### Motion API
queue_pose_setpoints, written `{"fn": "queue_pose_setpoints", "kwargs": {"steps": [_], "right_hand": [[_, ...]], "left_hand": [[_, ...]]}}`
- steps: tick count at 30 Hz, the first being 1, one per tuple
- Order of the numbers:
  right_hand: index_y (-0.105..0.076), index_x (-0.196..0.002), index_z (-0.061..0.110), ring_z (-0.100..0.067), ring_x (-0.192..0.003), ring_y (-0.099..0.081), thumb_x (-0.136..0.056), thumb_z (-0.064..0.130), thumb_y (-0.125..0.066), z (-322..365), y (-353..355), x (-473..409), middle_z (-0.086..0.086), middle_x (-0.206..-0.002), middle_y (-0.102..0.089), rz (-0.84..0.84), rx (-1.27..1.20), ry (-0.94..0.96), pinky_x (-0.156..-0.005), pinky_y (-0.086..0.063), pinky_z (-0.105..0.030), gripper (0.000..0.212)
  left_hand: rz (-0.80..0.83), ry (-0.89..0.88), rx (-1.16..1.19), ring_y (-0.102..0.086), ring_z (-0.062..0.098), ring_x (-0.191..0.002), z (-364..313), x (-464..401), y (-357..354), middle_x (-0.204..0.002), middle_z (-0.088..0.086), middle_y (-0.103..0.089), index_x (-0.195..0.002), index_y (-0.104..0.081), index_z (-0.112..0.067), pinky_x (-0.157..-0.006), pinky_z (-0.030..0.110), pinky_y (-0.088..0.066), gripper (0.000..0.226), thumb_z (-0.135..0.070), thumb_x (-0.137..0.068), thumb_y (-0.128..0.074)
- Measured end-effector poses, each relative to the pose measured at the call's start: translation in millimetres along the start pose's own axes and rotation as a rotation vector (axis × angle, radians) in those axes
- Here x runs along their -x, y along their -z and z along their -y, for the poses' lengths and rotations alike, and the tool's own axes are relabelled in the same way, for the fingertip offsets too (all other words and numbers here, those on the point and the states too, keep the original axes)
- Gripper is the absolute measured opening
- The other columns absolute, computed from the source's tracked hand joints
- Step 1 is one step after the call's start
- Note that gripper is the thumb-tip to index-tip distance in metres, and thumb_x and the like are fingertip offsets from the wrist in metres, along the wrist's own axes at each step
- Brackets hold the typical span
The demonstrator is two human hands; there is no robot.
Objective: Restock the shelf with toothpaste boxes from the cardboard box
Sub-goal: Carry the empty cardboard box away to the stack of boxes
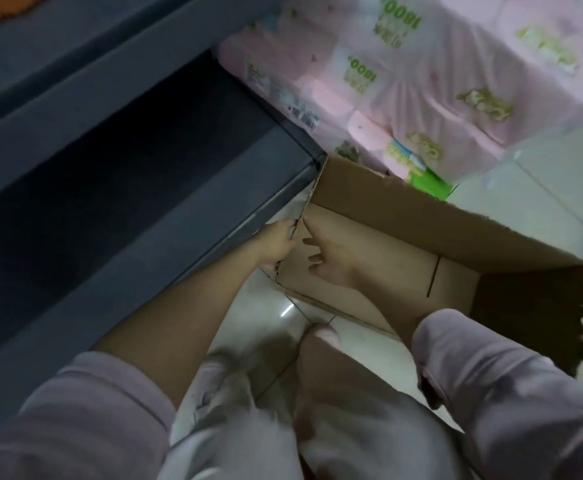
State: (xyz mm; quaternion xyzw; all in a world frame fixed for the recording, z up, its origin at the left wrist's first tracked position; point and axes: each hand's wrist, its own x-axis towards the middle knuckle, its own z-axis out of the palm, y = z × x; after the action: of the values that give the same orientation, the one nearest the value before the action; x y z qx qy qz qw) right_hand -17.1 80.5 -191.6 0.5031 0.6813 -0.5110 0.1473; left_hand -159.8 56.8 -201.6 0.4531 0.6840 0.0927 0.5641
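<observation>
An open brown cardboard box lies on the pale tiled floor beside the dark shelf. Its inside looks bare; I see no toothpaste boxes. My left hand grips the box's torn near-left edge from outside, fingers curled over the rim. Inside the box, my right hand lies flat against the inner wall with its fingers spread. The lowest shelf board beside the box is dark and shows nothing on it.
Pink plastic-wrapped tissue packs are stacked behind the box, against the shelf's end. White floor tiles lie to the right. My knees and pale trousers fill the bottom of the view.
</observation>
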Motion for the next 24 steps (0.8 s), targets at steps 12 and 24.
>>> {"fn": "queue_pose_setpoints", "kwargs": {"steps": [12,24], "right_hand": [[-0.001,-0.152,0.028,-0.004,-0.072,-0.054,-0.074,0.020,-0.060,4.2,18.2,71.1,0.005,-0.132,-0.046,-0.034,-0.460,0.042,-0.055,-0.044,-0.008,0.098],[-0.026,-0.143,0.024,-0.017,-0.083,-0.062,-0.071,0.012,-0.069,34.1,114.3,225.9,0.001,-0.118,-0.057,-0.314,-0.496,0.028,-0.080,-0.053,-0.041,0.085]], "left_hand": [[-0.053,-0.164,-0.125,-0.061,0.016,-0.058,-82.3,44.2,1.7,-0.078,0.006,-0.063,-0.094,-0.063,-0.011,-0.040,0.024,-0.047,0.019,-0.020,-0.096,-0.047],[0.003,-0.243,-0.234,-0.066,0.026,-0.074,-262.4,145.6,-2.4,-0.095,0.013,-0.066,-0.102,-0.063,-0.003,-0.051,0.037,-0.059,0.023,-0.021,-0.097,-0.050]]}}
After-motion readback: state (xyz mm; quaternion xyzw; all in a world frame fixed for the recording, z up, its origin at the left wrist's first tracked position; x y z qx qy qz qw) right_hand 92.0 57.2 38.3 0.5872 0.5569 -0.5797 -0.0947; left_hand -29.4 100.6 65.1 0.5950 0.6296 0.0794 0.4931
